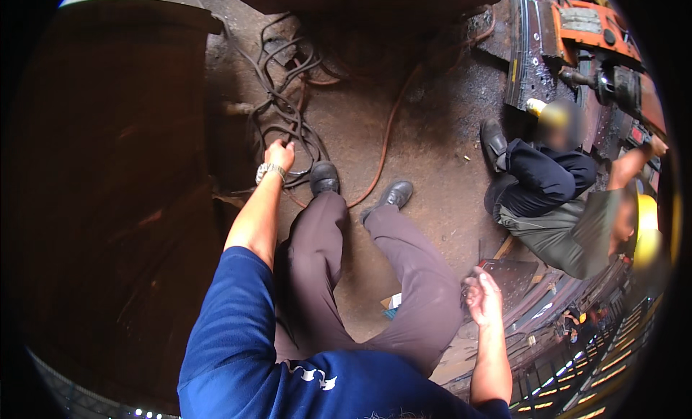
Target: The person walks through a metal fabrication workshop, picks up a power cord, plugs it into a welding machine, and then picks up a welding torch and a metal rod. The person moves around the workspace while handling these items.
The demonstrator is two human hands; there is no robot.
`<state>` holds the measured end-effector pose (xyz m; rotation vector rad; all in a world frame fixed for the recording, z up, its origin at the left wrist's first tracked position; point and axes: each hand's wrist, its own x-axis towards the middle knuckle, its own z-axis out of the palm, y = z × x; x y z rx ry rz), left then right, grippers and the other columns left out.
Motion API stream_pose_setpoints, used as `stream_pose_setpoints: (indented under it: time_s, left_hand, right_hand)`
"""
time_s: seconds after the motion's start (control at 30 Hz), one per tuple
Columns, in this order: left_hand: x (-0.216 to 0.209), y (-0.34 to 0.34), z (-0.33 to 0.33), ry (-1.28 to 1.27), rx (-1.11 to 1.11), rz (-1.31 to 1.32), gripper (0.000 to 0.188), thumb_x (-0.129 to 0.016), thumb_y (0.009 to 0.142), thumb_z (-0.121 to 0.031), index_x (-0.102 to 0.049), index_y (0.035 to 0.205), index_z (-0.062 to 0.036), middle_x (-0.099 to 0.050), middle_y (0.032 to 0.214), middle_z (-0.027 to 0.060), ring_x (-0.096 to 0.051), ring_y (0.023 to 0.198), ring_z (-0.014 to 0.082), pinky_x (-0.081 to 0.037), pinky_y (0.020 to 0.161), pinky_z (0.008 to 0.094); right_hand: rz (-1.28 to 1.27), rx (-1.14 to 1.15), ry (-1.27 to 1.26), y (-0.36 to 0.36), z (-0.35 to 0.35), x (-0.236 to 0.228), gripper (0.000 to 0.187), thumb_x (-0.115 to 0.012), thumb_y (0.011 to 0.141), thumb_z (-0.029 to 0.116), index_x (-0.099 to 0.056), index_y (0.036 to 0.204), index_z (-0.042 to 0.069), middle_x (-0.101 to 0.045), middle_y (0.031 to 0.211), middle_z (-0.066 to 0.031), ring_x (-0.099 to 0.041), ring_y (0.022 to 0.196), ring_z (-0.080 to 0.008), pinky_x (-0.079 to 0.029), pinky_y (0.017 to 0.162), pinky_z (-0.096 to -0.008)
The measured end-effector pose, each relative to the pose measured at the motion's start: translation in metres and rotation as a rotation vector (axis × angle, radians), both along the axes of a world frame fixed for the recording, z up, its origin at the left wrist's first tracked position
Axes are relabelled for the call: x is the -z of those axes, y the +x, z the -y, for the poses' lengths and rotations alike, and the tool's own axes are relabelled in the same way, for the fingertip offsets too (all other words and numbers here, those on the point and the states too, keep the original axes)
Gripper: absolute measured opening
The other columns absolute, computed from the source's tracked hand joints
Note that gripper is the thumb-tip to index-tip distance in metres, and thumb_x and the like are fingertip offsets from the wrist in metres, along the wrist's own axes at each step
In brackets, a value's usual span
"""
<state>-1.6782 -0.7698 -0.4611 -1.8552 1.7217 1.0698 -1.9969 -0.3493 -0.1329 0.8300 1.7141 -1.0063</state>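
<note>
Counts one left hand (280, 156), one right hand (484, 296), two dark boots (324, 178), one tangle of dark cables (274, 94), one reddish hose (391, 127) and, at right, a crouching co-worker (551, 235). Leaves bare floor (443, 166) between hose and co-worker as open room; closes off at left along the edge of a large dark brown panel (108, 203), just beside the cables. Reaches forward with the left arm (256, 221) nearly straight and a watch (267, 172) at the wrist, bringing curled fingers to the near side of the tangle, just left of the left boot. Cannot tell whether clamped on a cable or only touching. Bends the right arm (492, 368) upward beside the right thigh (425, 296), with right fingers loosely bent and slightly apart, near a dark metal plate (512, 276).
</note>
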Motion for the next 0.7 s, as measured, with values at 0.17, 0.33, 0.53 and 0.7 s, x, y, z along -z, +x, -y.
stream_pose_setpoints:
  time_s: [0.17, 0.33, 0.53, 0.7]
  left_hand:
    - [0.100, -0.014, 0.023, -0.055, -0.250, 0.134, 0.105, -0.074, 0.067, -0.053, -0.024, 0.140, 0.0037, -0.041, 0.136, 0.0271, -0.045, 0.124, 0.0364, -0.038, 0.103, 0.0393]
    - [0.140, -0.027, 0.082, 0.050, -0.547, 0.053, 0.128, -0.077, 0.059, -0.062, -0.007, 0.144, 0.0045, -0.034, 0.143, 0.0244, -0.035, 0.132, 0.0336, -0.029, 0.109, 0.0364]
    - [0.170, -0.057, 0.087, -0.025, -1.038, -0.125, 0.111, -0.066, 0.065, -0.071, -0.034, 0.135, 0.0097, -0.036, 0.142, 0.0217, -0.040, 0.128, 0.0326, -0.033, 0.105, 0.0395]
    - [0.195, -0.064, 0.122, 0.169, -1.264, -0.368, 0.089, -0.067, 0.074, -0.051, -0.036, 0.138, 0.0029, -0.030, 0.147, 0.0162, -0.029, 0.134, 0.0310, -0.024, 0.107, 0.0471]
  right_hand:
    - [-0.280, 0.101, 0.221, -0.029, -0.033, 0.028, 0.029, -0.057, 0.092, 0.022, -0.055, 0.115, 0.005, -0.064, 0.075, -0.0068, -0.050, 0.049, -0.0080, -0.041, 0.042, -0.0211]
    - [-0.273, 0.032, 0.358, -0.036, -0.067, 0.056, 0.024, -0.056, 0.092, 0.020, -0.057, 0.110, 0.005, -0.064, 0.073, -0.0072, -0.052, 0.046, -0.0097, -0.042, 0.040, -0.0214]
    - [-0.231, -0.185, 0.331, -0.031, -0.032, 0.077, 0.029, -0.054, 0.093, 0.015, -0.053, 0.119, 0.002, -0.063, 0.081, -0.0087, -0.055, 0.050, -0.0107, -0.046, 0.046, -0.0223]
    - [-0.272, -0.562, 0.391, -0.026, -0.014, 0.080, 0.031, -0.054, 0.092, 0.013, -0.053, 0.121, 0.000, -0.061, 0.084, -0.0068, -0.052, 0.054, -0.0086, -0.044, 0.050, -0.0216]
